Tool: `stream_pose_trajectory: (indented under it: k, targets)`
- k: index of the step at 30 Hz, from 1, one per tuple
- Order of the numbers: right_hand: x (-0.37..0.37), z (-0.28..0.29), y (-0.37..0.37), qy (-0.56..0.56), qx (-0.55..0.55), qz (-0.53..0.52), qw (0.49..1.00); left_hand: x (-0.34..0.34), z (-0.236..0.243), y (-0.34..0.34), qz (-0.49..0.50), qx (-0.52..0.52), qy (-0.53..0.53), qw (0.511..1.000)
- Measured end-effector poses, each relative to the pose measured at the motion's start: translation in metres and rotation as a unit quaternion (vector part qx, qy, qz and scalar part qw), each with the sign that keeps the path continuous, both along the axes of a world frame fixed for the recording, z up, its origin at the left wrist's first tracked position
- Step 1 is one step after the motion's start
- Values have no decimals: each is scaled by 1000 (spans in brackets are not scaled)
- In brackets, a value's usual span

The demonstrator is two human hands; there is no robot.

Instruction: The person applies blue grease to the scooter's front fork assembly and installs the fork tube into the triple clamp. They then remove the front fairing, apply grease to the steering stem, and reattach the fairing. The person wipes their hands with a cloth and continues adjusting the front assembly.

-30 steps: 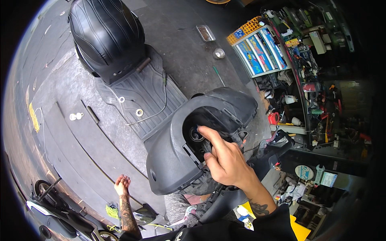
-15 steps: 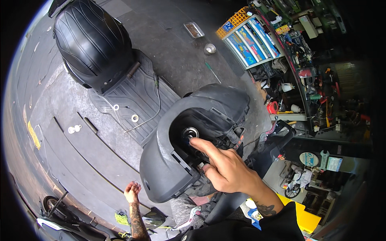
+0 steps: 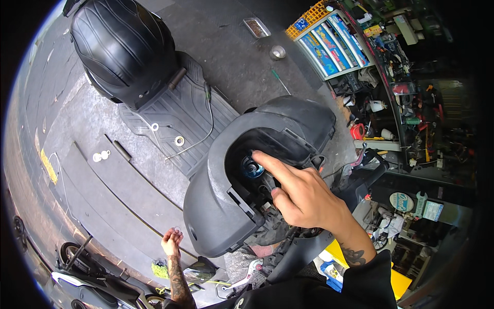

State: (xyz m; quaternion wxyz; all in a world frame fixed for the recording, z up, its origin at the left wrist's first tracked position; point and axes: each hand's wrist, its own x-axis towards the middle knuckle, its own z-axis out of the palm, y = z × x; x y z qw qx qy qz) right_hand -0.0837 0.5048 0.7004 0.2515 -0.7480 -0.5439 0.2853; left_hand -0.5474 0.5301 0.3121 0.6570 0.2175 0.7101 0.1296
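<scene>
My right hand [image 3: 303,198] reaches over the scooter's dark grey front cover [image 3: 213,206]. Its index finger is stretched out, with the tip at the rim of a round metal bearing seat [image 3: 252,167] inside the opening. Blue grease coats that seat. The thumb stands apart from the index finger, and I see nothing held between them. Off to the left of the cover, my left hand [image 3: 172,244] is raised with fingertips pinched on a small thin ring [image 3: 177,230], too small to make out in detail.
A black ribbed seat [image 3: 123,49] stands beyond the footboard mat [image 3: 175,118], where a washer [image 3: 179,140] and a cable [image 3: 208,116] lie. A green-handled screwdriver [image 3: 281,81], a metal bowl [image 3: 277,52] and a tray [image 3: 257,28] are on the floor. A drawer cabinet [image 3: 329,46] stands at right.
My right index fingertip has moved around the bearing seat to its far rim, and more blue grease shows on it. My left hand keeps its pinch. The whole view has shifted slightly.
</scene>
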Motion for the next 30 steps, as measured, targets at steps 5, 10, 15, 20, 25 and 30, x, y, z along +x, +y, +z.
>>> stream_pose_trajectory:
  k: [5,10,15,20,25,30]
  targets:
    - [4,12,1,-58,-96,28,993,-6,-5,-9,-3,2,33,999]
    - [0,24,-8,-140,-143,29,979,-18,-17,-15,5,-16,-18,1000]
    - [-5,20,-17,-182,-95,38,978,-24,-26,-20,22,-5,-7,1000]
    - [-7,21,-19,-217,-59,18,974,-30,-34,-24,22,-35,-28,999]
    - [-2,22,-10,-198,-72,58,976,-34,-38,-29,23,-33,-24,999]
    - [3,25,-6,-220,-60,31,973,-34,-32,-32,29,-32,-36,998]
